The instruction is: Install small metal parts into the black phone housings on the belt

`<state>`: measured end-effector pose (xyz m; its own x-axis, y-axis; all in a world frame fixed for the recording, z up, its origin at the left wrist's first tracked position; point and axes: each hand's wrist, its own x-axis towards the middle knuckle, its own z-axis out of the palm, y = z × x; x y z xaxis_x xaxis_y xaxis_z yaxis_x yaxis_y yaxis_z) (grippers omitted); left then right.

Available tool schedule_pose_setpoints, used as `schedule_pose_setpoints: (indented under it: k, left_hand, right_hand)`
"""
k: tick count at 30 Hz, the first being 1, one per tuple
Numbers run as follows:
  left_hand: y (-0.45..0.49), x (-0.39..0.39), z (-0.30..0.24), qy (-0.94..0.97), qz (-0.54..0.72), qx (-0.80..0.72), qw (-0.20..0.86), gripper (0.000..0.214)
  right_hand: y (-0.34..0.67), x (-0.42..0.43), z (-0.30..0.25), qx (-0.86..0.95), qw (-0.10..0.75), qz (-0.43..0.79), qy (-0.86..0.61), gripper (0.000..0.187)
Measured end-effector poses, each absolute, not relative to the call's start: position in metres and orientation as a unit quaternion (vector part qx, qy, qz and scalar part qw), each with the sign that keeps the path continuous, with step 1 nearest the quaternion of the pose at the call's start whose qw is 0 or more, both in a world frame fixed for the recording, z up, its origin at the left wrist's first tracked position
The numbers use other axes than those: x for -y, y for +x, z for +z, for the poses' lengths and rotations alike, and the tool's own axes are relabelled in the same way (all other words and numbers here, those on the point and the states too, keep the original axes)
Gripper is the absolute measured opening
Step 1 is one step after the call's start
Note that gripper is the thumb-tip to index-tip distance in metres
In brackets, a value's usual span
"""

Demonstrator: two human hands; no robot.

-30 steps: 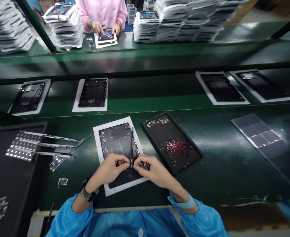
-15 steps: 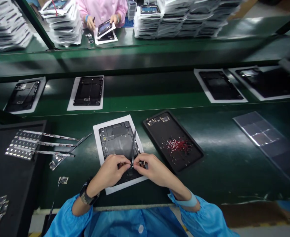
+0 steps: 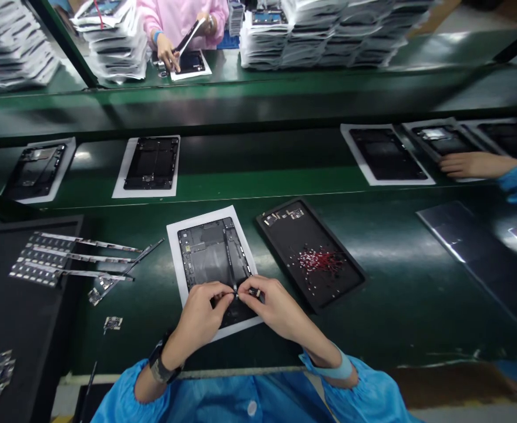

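A black tablet housing [image 3: 205, 252] lies on a white sheet [image 3: 174, 252] in front of me. Over its lower half, my left hand [image 3: 204, 308] pinches thumb and forefinger at the near end of a thin dark ribbon cable [image 3: 229, 255]. My right hand [image 3: 269, 302] pinches the same end from the other side, fingertips almost meeting the left ones. A small piece with a light metallic end [image 3: 255, 292] shows by the right fingers. The cable's far part reaches up across the housing. Exactly what lies between the fingertips is too small to tell.
Right of the housing, a black tray [image 3: 285, 252] holds red-wired bits and small boards. Left lie several strips [image 3: 86, 257], a small circuit board [image 3: 113, 323] and a large black tray [image 3: 3, 305]. Tablet housings [image 3: 150, 163] line the belt; a co-worker's hand [image 3: 474, 164] touches one.
The ribbon cable's far end has swung left and down over the housing. Belt housings have shifted slightly left. At right, a co-worker's hand has come into clearer view; the person opposite has tilted a panel up.
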<state>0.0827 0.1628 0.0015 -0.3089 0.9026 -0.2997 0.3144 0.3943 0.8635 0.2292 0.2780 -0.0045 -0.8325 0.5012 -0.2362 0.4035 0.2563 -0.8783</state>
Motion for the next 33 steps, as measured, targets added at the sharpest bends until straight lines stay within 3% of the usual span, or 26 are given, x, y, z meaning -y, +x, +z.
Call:
schedule_pose_setpoints:
  k: [7, 11, 14, 33]
  left_hand:
    - [0.081, -0.164, 0.002, 0.393, 0.362, -0.719, 0.445, 0.020]
    - [0.079, -0.165, 0.004, 0.390, 0.354, -0.712, 0.465, 0.021]
    - [0.077, -0.165, 0.005, 0.383, 0.358, -0.699, 0.487, 0.021]
    - [0.078, -0.166, 0.004, 0.377, 0.345, -0.694, 0.508, 0.019]
  right_hand:
    - [0.247, -0.292, 0.001, 0.750, 0.169, 0.564, -0.303, 0.030]
    - [0.252, -0.287, 0.005, 0.675, 0.039, 0.698, -0.235, 0.020]
    - [0.247, -0.279, -0.002, 0.663, -0.020, 0.714, -0.224, 0.009]
    - [0.240, -0.275, -0.014, 0.619, -0.023, 0.751, -0.231, 0.013]
